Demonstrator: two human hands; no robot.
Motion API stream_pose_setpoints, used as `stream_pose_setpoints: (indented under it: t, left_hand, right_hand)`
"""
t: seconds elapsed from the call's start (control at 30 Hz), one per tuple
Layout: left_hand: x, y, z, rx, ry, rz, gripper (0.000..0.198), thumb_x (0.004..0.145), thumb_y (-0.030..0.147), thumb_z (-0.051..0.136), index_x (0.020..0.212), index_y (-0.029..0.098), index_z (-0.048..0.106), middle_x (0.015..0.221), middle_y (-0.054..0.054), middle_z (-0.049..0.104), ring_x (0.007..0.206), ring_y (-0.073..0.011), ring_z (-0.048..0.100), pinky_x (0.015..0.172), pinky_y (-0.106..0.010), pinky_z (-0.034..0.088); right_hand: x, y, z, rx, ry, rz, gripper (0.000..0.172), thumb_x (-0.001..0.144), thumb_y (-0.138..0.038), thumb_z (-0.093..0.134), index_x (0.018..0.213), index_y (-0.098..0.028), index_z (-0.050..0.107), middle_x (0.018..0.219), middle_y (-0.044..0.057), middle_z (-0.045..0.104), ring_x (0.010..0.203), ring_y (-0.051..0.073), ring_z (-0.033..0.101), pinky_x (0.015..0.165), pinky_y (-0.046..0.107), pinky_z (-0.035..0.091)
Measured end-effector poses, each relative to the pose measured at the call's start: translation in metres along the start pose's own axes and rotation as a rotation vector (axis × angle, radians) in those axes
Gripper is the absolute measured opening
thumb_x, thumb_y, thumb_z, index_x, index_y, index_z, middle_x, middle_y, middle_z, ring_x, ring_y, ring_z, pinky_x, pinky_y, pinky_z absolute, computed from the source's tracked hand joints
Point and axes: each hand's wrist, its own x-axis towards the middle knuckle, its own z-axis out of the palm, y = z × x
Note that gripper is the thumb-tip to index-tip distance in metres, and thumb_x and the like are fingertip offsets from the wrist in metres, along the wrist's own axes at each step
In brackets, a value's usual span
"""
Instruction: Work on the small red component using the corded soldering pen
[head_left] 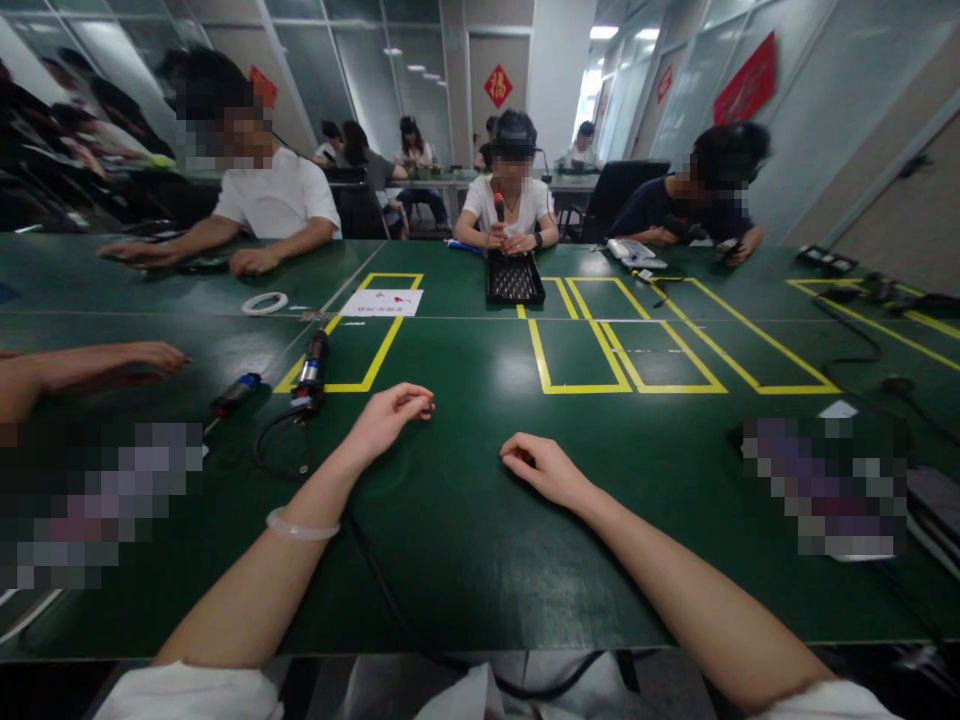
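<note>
My left hand (386, 417) rests on the green table (480, 520) with its fingers pinched together; a tiny orange speck shows at the fingertips, too small to name. A pale bangle (300, 527) circles that wrist. My right hand (541, 467) lies on the table a little to the right, fingers loosely curled under, nothing visible in them. An electric screwdriver (310, 372) with a black cable lies just left of my left hand, at the corner of a yellow taped rectangle.
A black tray (514, 279) stands before the person opposite. A white card (381, 302), a white tape ring (264, 303) and a blue-tipped tool (235, 393) lie to the left. Another person's hand (142, 357) reaches in at left. Cables and devices crowd the right edge.
</note>
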Motion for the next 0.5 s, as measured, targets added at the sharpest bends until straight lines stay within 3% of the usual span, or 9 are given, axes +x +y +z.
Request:
stream_pose_setpoints:
  t: [0.1, 0.2, 0.3, 0.5]
  left_hand:
    - [-0.013, 0.014, 0.039, -0.072, -0.23, 0.005, 0.039, 0.082, 0.042, 0.061, 0.107, 0.013, 0.061, 0.101, -0.009, 0.067, 0.09, -0.0189, 0.065, 0.086, -0.036, 0.051]
    - [-0.026, 0.025, 0.061, -0.052, -0.377, 0.034, 0.037, 0.083, 0.039, 0.061, 0.11, 0.014, 0.061, 0.101, -0.009, 0.066, 0.094, -0.0186, 0.062, 0.086, -0.033, 0.049]
    - [-0.032, 0.031, 0.07, -0.054, -0.449, 0.033, 0.039, 0.083, 0.038, 0.061, 0.114, 0.014, 0.058, 0.096, -0.007, 0.065, 0.09, -0.0173, 0.062, 0.082, -0.031, 0.049]
    - [-0.035, 0.028, 0.072, -0.063, -0.522, 0.039, 0.043, 0.086, 0.035, 0.058, 0.124, 0.015, 0.05, 0.096, -0.006, 0.064, 0.088, -0.0158, 0.062, 0.08, -0.03, 0.048]
  right_hand:
    - [-0.001, 0.0, 0.003, 0.043, -0.004, -0.009, 0.013, 0.09, -0.023, 0.054, 0.102, -0.018, 0.058, 0.078, 0.0, 0.06, 0.068, 0.012, 0.055, 0.065, 0.023, 0.042]
    - [-0.002, -0.001, 0.006, 0.06, -0.019, -0.026, 0.027, 0.089, -0.021, 0.056, 0.115, -0.02, 0.052, 0.08, -0.001, 0.061, 0.068, 0.012, 0.056, 0.068, 0.023, 0.044]
    - [-0.003, -0.003, 0.007, 0.034, -0.039, -0.052, 0.03, 0.088, -0.019, 0.057, 0.118, -0.021, 0.051, 0.081, -0.001, 0.061, 0.069, 0.013, 0.056, 0.068, 0.024, 0.044]
    - [-0.002, -0.008, 0.006, 0.005, -0.053, -0.079, 0.011, 0.088, -0.019, 0.058, 0.099, -0.019, 0.058, 0.086, 0.001, 0.061, 0.072, 0.013, 0.056, 0.069, 0.024, 0.044]
